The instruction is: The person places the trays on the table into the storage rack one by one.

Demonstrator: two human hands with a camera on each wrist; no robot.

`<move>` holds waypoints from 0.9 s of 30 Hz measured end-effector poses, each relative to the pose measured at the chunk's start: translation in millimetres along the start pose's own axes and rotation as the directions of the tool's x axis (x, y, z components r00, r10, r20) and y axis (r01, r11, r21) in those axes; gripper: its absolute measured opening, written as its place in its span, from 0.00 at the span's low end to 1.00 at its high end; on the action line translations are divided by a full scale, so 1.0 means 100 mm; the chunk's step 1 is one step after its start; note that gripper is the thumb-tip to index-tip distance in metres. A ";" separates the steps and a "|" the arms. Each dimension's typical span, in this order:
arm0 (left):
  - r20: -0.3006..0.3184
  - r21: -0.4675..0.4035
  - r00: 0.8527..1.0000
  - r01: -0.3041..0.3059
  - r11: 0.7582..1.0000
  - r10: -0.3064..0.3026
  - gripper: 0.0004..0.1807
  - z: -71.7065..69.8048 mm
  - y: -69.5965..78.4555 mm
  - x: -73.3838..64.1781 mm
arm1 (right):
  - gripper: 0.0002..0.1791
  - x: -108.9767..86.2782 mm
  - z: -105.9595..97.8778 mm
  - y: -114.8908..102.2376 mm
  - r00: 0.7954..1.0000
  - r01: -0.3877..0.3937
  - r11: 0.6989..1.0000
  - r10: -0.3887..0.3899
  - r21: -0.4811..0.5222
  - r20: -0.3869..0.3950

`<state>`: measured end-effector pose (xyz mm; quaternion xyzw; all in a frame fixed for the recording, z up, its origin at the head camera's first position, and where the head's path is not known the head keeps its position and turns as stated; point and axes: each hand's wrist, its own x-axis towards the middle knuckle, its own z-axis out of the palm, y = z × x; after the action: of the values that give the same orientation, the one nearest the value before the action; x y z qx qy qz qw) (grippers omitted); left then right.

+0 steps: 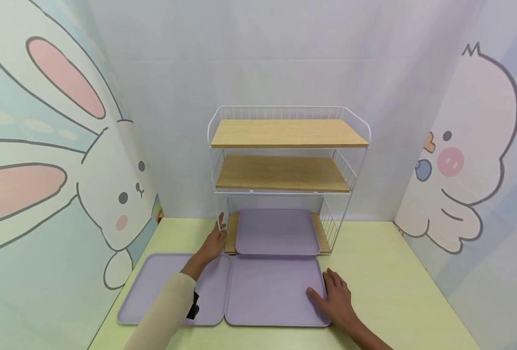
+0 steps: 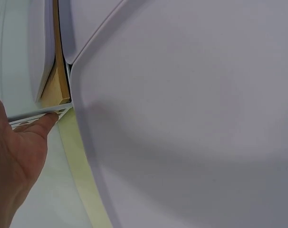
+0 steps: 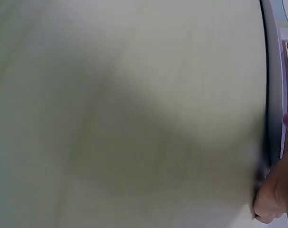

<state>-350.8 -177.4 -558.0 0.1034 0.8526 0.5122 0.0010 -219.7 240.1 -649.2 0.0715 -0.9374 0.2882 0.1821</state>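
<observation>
A white wire rack (image 1: 346,204) with three wooden shelves stands at the back of the table. My left hand (image 1: 214,243) holds the wire side at the rack's lower left; in the left wrist view the thumb (image 2: 49,121) lies against the white wires. Directly in front of the rack lies a purple tray (image 1: 276,291). My right hand (image 1: 339,299) grips its right edge, thumb over the rim and fingers along the outside. Another purple tray (image 1: 277,233) rests on the rack's bottom shelf. In the right wrist view the fingers (image 3: 267,204) are partly cut off.
A third purple tray (image 1: 153,291) lies to the left, beneath my left forearm, its edge against the middle tray. The upper shelf (image 1: 289,133) and the middle shelf (image 1: 282,173) are bare wood. Cartoon-printed curtains (image 1: 276,68) surround the pale yellow table (image 1: 385,291) on three sides.
</observation>
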 end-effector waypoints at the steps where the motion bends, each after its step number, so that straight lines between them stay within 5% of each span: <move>1: 0.002 -0.008 1.000 0.003 1.000 -0.003 0.38 0.00 -0.01 0.00 | 0.40 -0.02 0.03 0.02 0.999 0.024 1.000 -0.024 0.003 -0.029; 6: 0.009 -0.002 1.000 -0.004 1.000 0.004 0.37 0.01 -0.02 0.00 | 0.22 -0.07 0.12 0.07 0.984 0.103 0.994 -0.098 0.025 -0.151; 11: 0.000 -0.008 1.000 0.000 1.000 0.000 0.38 0.01 -0.02 -0.01 | 0.13 -0.06 0.10 -0.02 0.982 0.030 0.997 -0.015 0.078 -0.186; 16: -0.008 -0.011 1.000 -0.002 1.000 0.002 0.37 0.01 -0.01 0.00 | 0.15 -0.05 -0.03 -0.20 0.982 -0.147 0.975 0.164 0.168 -0.092; 21: -0.005 -0.015 1.000 -0.003 1.000 0.003 0.37 0.02 -0.02 0.00 | 0.20 -0.03 -0.19 -0.33 0.945 -0.325 0.925 0.322 0.195 0.049; 27: -0.008 -0.016 1.000 -0.014 1.000 0.014 0.37 0.02 -0.02 0.02 | 0.22 -0.03 -0.26 -0.40 0.915 -0.404 0.898 0.393 0.175 0.093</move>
<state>-352.7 -176.1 -560.3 0.1073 0.8478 0.5193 -0.0051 -199.9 222.1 -609.3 -0.0967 -0.9049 0.4057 0.0855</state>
